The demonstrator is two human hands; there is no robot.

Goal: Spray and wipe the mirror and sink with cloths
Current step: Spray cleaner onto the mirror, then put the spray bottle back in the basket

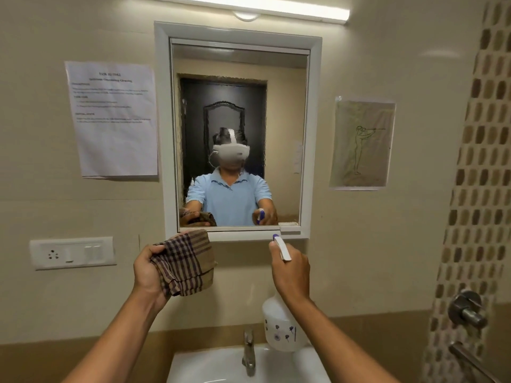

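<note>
At lower left of centre, the left hand (pixel 148 272) grips a bunched checked cloth (pixel 185 263) just below the mirror (pixel 284 111), which fills the upper centre. To its right, the right hand (pixel 290 268) clasps the spray bottle (pixel 280 327) by its neck above the sink (pixel 218 363). With the nozzle level with the frame's lower edge, spray may hit frame or wall rather than glass.

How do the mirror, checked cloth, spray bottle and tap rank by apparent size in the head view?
1. mirror
2. checked cloth and spray bottle: look alike and sit nearer the camera, so unranked
3. tap, partly cut off at the frame bottom
</note>
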